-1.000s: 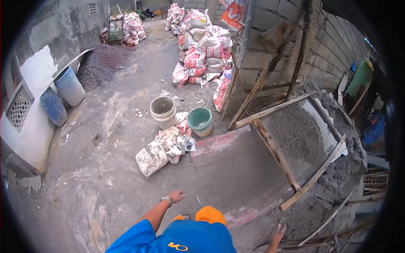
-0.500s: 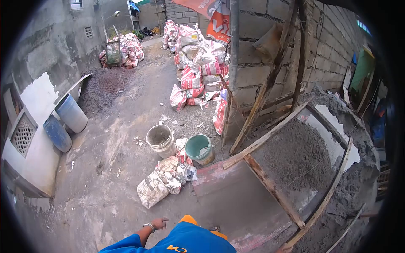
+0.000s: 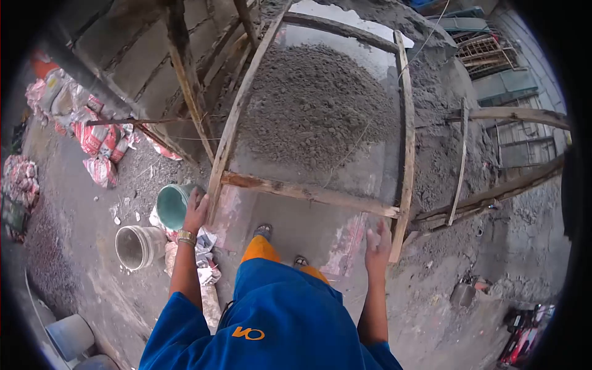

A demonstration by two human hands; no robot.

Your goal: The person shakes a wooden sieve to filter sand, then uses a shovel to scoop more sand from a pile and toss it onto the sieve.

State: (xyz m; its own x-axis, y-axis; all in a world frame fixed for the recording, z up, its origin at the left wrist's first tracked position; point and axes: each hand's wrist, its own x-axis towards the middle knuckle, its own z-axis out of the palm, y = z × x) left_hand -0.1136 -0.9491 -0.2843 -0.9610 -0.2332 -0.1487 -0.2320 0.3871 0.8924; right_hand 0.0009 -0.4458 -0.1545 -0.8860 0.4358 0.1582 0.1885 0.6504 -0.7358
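A rough wooden frame (image 3: 308, 192) with two long side rails and crosspieces lies in front of me, around a mound of grey sand (image 3: 314, 105). My left hand (image 3: 196, 213) is open beside the near end of the left rail, its fingers pointing up and close to the wood. The green bucket (image 3: 174, 206) is just behind that hand. By the near end of the right rail, my right hand (image 3: 377, 243) is open too, palm toward the frame and fingers apart. Both my feet are on the smooth grey patch between the rails.
A white bucket (image 3: 139, 246) and crumpled sacks (image 3: 209, 271) lie to my left. Filled sacks (image 3: 102, 142) are stacked farther off, near a block wall with leaning timber posts (image 3: 185, 68). On the right are more sand (image 3: 435, 148) and a wooden rail structure (image 3: 493, 197).
My view has turned right to face the frame. My left hand has come from out at the left to the left rail. My right hand, at the right rail's end before, is now open beside it.
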